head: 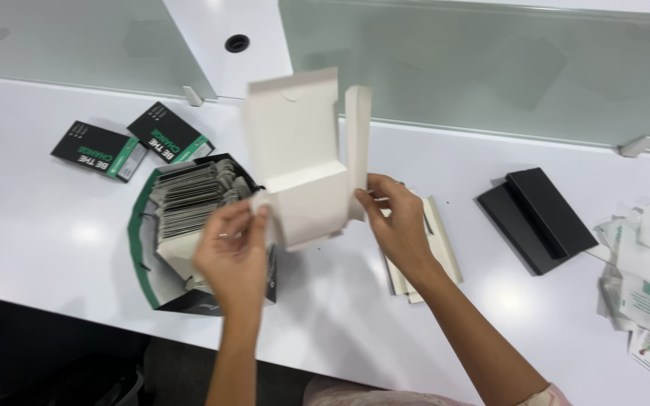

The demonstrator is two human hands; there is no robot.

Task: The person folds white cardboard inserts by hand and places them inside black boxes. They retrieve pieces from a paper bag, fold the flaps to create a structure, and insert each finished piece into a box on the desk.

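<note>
I had the white folding carton (pixel 302 162) up off the table (pixel 54 233), between both hands, its long axis upright. My left hand (pixel 233 252) pinched its lower left corner; my right hand (pixel 396 222) gripped the side flap. One carton in the grip, two small black-and-green boxes (pixel 133 141) far left, one open bag of cards (pixel 189 210) just below-left.

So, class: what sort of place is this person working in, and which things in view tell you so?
Probably an office desk used for packing. A long white desk has frosted glass dividers and a cable hole. Both hands, left hand and right hand, hold a white cardboard box, with flat white blanks lying nearby.
</note>
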